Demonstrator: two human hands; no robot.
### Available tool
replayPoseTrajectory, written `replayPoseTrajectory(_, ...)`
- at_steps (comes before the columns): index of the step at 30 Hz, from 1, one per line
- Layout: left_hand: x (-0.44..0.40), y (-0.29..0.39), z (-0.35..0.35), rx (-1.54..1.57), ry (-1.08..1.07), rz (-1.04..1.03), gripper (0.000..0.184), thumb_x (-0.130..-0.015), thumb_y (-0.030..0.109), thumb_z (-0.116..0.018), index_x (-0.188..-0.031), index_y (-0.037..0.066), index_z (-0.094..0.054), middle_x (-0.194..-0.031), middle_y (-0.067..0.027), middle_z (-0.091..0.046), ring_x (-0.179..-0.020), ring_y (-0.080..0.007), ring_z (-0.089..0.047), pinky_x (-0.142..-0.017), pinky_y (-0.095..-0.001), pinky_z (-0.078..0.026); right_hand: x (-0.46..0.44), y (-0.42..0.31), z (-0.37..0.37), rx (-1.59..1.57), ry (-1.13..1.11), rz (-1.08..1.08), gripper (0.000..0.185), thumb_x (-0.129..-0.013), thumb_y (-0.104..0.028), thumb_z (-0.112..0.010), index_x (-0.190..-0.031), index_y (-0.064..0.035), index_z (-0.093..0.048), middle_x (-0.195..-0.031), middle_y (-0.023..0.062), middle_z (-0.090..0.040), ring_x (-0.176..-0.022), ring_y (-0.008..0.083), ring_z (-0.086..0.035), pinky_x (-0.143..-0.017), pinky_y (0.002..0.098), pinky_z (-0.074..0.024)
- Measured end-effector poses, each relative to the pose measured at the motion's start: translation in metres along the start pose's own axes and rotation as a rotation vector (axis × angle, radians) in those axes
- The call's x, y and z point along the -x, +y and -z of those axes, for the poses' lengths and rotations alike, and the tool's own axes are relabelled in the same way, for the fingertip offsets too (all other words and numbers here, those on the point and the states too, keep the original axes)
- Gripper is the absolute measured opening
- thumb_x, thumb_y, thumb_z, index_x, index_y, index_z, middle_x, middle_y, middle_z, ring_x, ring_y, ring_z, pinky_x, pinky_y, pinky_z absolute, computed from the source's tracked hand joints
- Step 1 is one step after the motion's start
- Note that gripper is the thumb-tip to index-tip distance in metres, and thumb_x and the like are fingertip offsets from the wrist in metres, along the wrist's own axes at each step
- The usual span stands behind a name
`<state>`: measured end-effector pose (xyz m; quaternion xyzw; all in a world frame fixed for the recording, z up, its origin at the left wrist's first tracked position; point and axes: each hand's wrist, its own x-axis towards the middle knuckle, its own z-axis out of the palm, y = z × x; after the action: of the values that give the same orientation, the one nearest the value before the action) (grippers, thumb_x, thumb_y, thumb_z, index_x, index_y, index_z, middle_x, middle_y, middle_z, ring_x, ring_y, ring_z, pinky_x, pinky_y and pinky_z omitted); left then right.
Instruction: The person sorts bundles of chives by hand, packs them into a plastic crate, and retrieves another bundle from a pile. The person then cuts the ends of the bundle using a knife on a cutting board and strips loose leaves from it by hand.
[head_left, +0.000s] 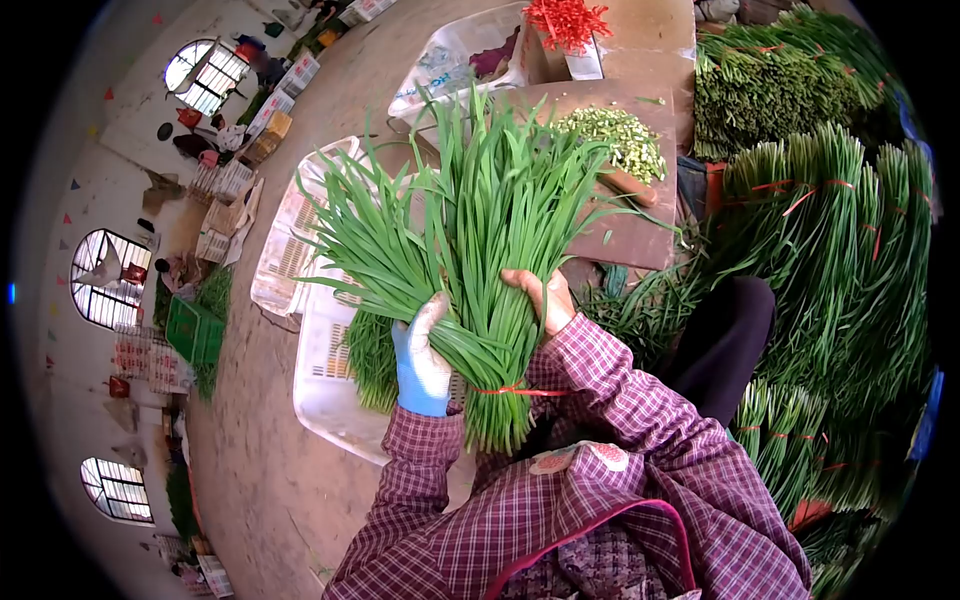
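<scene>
A large bunch of garlic chives (500, 230) is held upright in front of me, its green leaves fanning out at the top. A red tie (512, 390) circles it near the cut stem ends. My left hand (422, 362), in a blue and white glove, is closed around the leaves on the left side. On the right side of the bunch, my bare right hand (545, 300) grips it with the thumb laid across the front. Below my left hand, more chives (372, 362) lie in a white plastic crate (318, 395).
Ahead is a brown board (645, 235) with chopped stem bits (628, 138) and a wooden handle (630, 188). Red ties (566, 22) sit behind it. Tied chive bundles (810, 220) are stacked on the right. Another white crate (283, 240) stands left; people and boxes are farther off.
</scene>
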<state>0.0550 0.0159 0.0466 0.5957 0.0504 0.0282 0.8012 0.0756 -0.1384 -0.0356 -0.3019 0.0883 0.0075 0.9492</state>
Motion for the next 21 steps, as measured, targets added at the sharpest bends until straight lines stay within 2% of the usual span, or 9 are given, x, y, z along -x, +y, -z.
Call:
replayPoseTrajectory(5,-0.005,-0.009,0.012,0.006,-0.035,-0.011,0.042,-0.088,0.014,-0.057,-0.126,-0.002,-0.052,-0.118,-0.0104,-0.059,-0.108,-0.0189,-0.058,-0.100,-0.0343,-0.046,0.003,-0.007,-0.004,-0.060,-0.010,-0.111,0.032,-0.082,-0.007,-0.069,-0.112,0.0004,-0.060,-0.094,0.0100,-0.067,-0.079,0.0207,-0.067,-0.072,0.0368,-0.0582)
replayPoseTrajectory(7,-0.009,-0.013,0.014,0.003,-0.051,0.002,0.042,-0.089,0.015,-0.056,-0.128,-0.002,-0.051,-0.121,-0.0108,-0.058,-0.110,-0.0192,-0.058,-0.101,-0.0347,-0.045,0.005,-0.009,-0.004,-0.057,-0.007,-0.101,0.031,-0.082,-0.006,-0.068,-0.112,-0.0001,-0.059,-0.095,0.0101,-0.067,-0.079,0.0209,-0.066,-0.073,0.0368,-0.0580)
replayPoseTrajectory(10,-0.014,-0.014,0.016,0.124,-0.107,0.045,0.040,-0.093,0.012,-0.052,-0.131,-0.002,-0.050,-0.128,-0.0144,-0.057,-0.115,-0.0246,-0.058,-0.102,-0.0401,-0.046,0.009,-0.012,-0.007,-0.029,-0.005,-0.028,0.031,-0.084,-0.005,-0.066,-0.113,-0.0004,-0.058,-0.098,0.0104,-0.065,-0.083,0.0214,-0.066,-0.074,0.0374,-0.0577)
replayPoseTrajectory(11,-0.014,-0.014,0.017,0.123,-0.106,0.047,0.040,-0.093,0.012,-0.052,-0.131,-0.002,-0.050,-0.128,-0.0144,-0.057,-0.115,-0.0246,-0.058,-0.102,-0.0401,-0.046,0.010,-0.013,-0.008,-0.029,-0.004,-0.030,0.031,-0.084,-0.005,-0.066,-0.113,-0.0004,-0.058,-0.098,0.0104,-0.065,-0.083,0.0214,-0.066,-0.074,0.0374,-0.0577)
replayPoseTrajectory(13,-0.014,-0.011,0.018,0.062,-0.100,0.025,0.042,-0.092,0.013,-0.053,-0.132,0.000,-0.050,-0.128,-0.0102,-0.055,-0.115,-0.0187,-0.056,-0.104,-0.0342,-0.044,0.012,-0.014,-0.011,-0.044,0.014,-0.085,0.030,-0.084,-0.005,-0.065,-0.113,0.0000,-0.058,-0.098,0.0105,-0.065,-0.083,0.0216,-0.066,-0.075,0.0375,-0.0579)
replayPoseTrajectory(14,-0.012,-0.010,0.016,0.074,-0.093,0.002,0.040,-0.094,0.015,-0.052,-0.130,-0.003,-0.050,-0.128,-0.0145,-0.057,-0.117,-0.0240,-0.057,-0.103,-0.0396,-0.045,0.011,-0.014,-0.009,-0.042,0.011,-0.097,0.029,-0.084,-0.005,-0.065,-0.112,0.0009,-0.058,-0.097,0.0111,-0.066,-0.081,0.0223,-0.067,-0.074,0.0379,-0.0586)
replayPoseTrajectory(21,0.002,-0.006,0.009,-0.011,-0.046,0.012,0.038,-0.095,0.018,-0.054,-0.127,-0.002,-0.053,-0.124,-0.0127,-0.058,-0.114,-0.0217,-0.057,-0.102,-0.0376,-0.045,0.006,-0.009,0.005,-0.045,-0.011,-0.133,0.028,-0.085,-0.008,-0.065,-0.110,0.0032,-0.059,-0.096,0.0132,-0.067,-0.080,0.0244,-0.068,-0.072,0.0385,-0.0597)
